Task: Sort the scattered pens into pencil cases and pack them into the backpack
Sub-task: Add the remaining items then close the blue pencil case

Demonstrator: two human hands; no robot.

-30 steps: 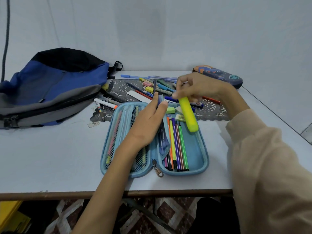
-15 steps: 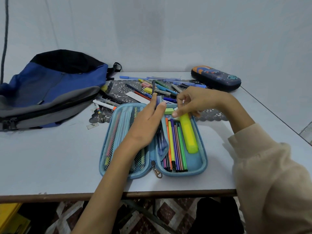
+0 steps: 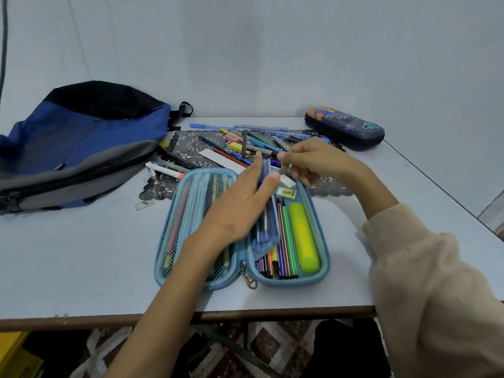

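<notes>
Left hand [image 3: 240, 205] pinches the blue case [image 3: 242, 227] divider flap upright; right hand [image 3: 313, 162] hovers, loosely curled, grip empty.

A plain pale grey-blue wall [image 3: 272, 50] stands behind a light grey table top with a brown front edge [image 3: 81, 268]. A dark cable [image 3: 3, 36] hangs down the wall at far left. Under the table, the floor has red and white diamond tiles [image 3: 272, 347]. The light is soft and even.
</notes>
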